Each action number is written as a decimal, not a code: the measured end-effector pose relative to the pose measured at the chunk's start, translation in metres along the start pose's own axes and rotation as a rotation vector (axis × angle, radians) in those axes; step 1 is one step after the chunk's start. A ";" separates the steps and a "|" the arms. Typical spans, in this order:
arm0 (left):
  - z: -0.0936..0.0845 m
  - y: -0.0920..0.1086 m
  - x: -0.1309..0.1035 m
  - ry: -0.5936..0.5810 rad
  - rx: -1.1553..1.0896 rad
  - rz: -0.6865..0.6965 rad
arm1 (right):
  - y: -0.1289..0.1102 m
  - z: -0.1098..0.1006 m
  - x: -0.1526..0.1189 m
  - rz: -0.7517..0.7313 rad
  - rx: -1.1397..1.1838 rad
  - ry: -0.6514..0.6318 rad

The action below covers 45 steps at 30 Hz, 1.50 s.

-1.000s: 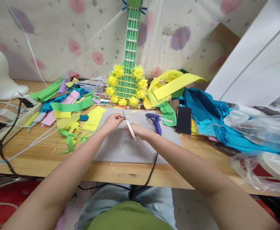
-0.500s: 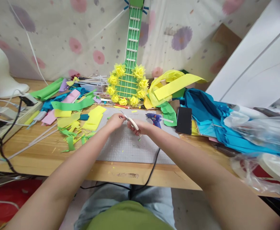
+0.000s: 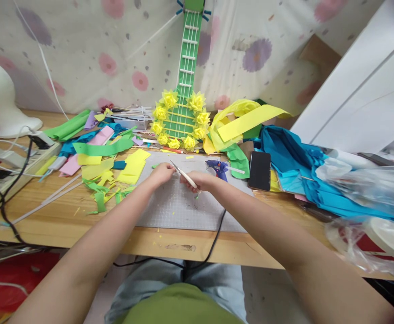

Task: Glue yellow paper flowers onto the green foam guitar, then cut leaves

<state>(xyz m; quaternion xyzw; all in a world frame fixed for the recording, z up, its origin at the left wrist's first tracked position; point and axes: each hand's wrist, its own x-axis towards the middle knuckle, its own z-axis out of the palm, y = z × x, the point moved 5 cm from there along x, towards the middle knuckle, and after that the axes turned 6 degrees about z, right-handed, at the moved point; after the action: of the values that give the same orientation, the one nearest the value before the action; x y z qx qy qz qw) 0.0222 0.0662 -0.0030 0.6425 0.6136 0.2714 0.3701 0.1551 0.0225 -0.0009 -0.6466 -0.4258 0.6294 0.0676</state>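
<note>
My right hand [image 3: 197,181] is wrapped round the white handles of a pair of scissors [image 3: 187,178], whose blades point up and left toward my other hand. My left hand [image 3: 164,172] has its fingertips pinched together beside the blade tips; anything between them is too small to make out. Both hands are over the grey cutting mat [image 3: 183,211]. A blue glue gun [image 3: 218,168] lies just right of my right hand. Behind the mat stands a green paper guitar [image 3: 179,118] ringed with yellow paper flowers.
Yellow and green paper scraps [image 3: 98,173] lie on the left, near a power strip [image 3: 21,173]. On the right are a black phone [image 3: 260,171], blue paper [image 3: 284,153] and a plastic-wrapped roll [image 3: 382,238]. A black cable [image 3: 217,234] crosses the front edge.
The scissors have turned, showing their handles more edge-on and their blades closer together. My left hand has shifted slightly, still pinched near the blade tips.
</note>
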 end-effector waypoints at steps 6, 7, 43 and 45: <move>-0.004 0.012 -0.015 -0.057 -0.203 -0.145 | -0.015 -0.015 -0.003 -0.228 0.382 0.172; -0.002 0.016 -0.017 -0.091 -0.244 -0.139 | -0.017 -0.013 -0.002 -0.263 0.415 0.179; -0.010 -0.001 -0.022 -0.070 -0.542 -0.072 | -0.016 0.005 -0.021 -0.357 -0.677 0.499; -0.012 0.001 -0.021 -0.075 -0.532 -0.067 | -0.015 0.003 -0.020 -0.309 -0.610 0.455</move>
<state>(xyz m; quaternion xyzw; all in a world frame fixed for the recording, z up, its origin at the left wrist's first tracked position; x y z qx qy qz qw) 0.0112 0.0469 0.0064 0.5118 0.5273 0.3868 0.5571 0.1484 0.0174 0.0231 -0.6881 -0.6592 0.2975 0.0588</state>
